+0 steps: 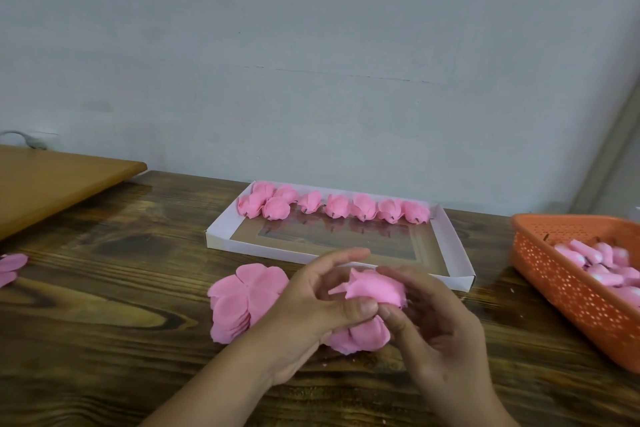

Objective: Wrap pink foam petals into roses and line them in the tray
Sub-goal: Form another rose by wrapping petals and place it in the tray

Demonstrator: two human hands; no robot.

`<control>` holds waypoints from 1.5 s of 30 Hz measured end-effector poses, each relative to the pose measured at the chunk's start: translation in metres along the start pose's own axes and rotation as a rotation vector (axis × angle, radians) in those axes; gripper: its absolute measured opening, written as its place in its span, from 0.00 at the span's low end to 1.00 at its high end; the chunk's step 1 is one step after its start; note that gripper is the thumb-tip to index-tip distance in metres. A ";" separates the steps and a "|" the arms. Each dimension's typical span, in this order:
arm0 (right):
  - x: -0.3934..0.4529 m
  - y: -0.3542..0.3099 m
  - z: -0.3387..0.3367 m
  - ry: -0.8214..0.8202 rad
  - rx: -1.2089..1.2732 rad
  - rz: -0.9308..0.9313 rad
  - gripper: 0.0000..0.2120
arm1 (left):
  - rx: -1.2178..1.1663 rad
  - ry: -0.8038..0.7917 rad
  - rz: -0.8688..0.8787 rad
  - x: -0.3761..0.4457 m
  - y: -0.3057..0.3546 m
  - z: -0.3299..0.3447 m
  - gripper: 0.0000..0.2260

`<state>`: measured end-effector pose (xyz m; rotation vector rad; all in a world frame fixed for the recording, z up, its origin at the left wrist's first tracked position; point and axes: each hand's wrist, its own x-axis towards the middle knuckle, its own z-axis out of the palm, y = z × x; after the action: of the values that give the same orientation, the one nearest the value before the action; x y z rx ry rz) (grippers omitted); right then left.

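A half-wrapped pink foam rose (375, 289) is held above the wooden table between both hands. My left hand (322, 305) pinches its base with the thumb, index finger stretched over it. My right hand (429, 319) curls around its right side, thumb meeting the left thumb. Loose petals (360, 336) hang or lie under the rose. A stack of flat pink petals (242, 302) lies just left of my hands. The white tray (453, 253) behind holds several finished roses (336, 206) in a row along its far side.
An orange perforated basket (568, 291) with pink-white buds stands at the right edge. More pink petals (12, 267) lie at the far left. A lighter wooden board (52, 180) sits at the back left. A grey wall rises behind the table.
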<state>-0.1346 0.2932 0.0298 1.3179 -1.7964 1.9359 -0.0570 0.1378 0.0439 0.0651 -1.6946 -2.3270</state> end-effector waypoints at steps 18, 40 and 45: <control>0.005 0.001 -0.004 -0.080 0.221 0.260 0.18 | 0.240 0.081 0.256 -0.003 0.002 0.005 0.12; 0.007 0.005 -0.002 0.002 0.263 0.292 0.17 | 0.253 0.052 0.176 0.001 -0.003 -0.001 0.13; 0.005 0.003 -0.002 -0.031 0.219 0.268 0.17 | 0.293 0.099 0.152 0.002 -0.005 -0.002 0.11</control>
<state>-0.1408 0.2921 0.0313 1.2267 -1.9047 2.3223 -0.0591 0.1374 0.0389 0.1016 -1.9054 -1.9228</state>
